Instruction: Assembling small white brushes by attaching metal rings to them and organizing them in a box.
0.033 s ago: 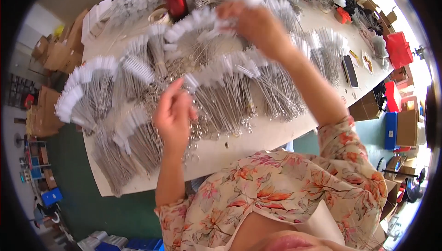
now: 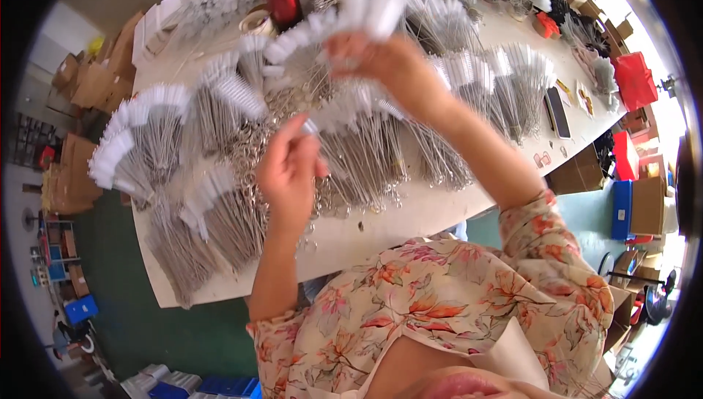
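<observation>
My right hand (image 2: 381, 66), blurred by motion, is closed on a bundle of straw brushes (image 2: 371, 5) with white bristles. It is over the far middle of the table, above rows of similar brushes. My left hand (image 2: 291, 172) is over the near middle with its index finger stretched out and the other fingers loosely bent. I make out nothing in it. Beneath and beside it lie a heap of wire loop ends (image 2: 253, 143) and a row of brushes (image 2: 366, 154) with twisted wire stems.
More brush bundles (image 2: 161, 132) cover the left side of the white table (image 2: 373, 234). A red flask (image 2: 280, 0) and a roll of tape (image 2: 256, 23) stand at the back. A dark phone (image 2: 556, 113) lies at the right edge. Cardboard boxes (image 2: 106, 80) are stacked beyond the table.
My right hand has moved left and slightly nearer, with the brush bundle in it. My left hand has shifted a little to the right.
</observation>
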`<state>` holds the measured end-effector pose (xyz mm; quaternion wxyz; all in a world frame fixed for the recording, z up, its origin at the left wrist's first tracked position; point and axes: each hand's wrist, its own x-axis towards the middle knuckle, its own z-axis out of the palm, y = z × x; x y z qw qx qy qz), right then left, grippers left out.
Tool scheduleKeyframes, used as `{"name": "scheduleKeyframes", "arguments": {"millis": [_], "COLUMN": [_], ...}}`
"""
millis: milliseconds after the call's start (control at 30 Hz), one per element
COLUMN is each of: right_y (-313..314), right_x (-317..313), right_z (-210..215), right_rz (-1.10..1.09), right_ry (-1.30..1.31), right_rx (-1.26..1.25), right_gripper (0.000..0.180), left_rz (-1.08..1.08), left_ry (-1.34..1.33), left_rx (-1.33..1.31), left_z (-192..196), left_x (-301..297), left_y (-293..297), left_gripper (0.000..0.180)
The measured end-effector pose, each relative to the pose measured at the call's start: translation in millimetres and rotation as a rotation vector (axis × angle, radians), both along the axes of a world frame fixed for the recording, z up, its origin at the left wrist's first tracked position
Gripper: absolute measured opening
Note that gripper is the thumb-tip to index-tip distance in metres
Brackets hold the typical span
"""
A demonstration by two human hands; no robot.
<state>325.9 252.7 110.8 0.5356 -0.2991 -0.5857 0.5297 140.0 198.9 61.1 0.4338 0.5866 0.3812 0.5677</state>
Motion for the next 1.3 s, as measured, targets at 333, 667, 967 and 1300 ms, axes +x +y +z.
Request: {"name": "scheduleKeyframes", "arguments": {"millis": [333,667,967,1300], "right_y": [-89.1,-108.7,-151.6,-155.6], "right_x": [-34.1,13.1,-17.7,4.4], "right_z": [-68.6,-36.2,-116.8,-105.7], "right_rz": [-0.217,0.18,0.201,0.179], "right_ry": [-0.348,-0.852,-1.174,-1.277], "right_rx": [-0.011,-0.21,0.015,-0.101], "right_gripper": [0.031,0.02,0.009,0.011], "left_rz": [0.286,0.092,-0.209,0.025], "left_ry": [0.378,0.437,0.367,0.861], "left_rx": [0.507,0.575,-0.005,0.554], "left_z": [-15.4,-85.1,-117.1,-97.8], "left_x": [-7.8,-27.3,-35.2,-60.6], "left_y": [-47.2,-92.3,-123.1,-55.5], "left_gripper": [0.02,0.028,0.018,0.023]}}
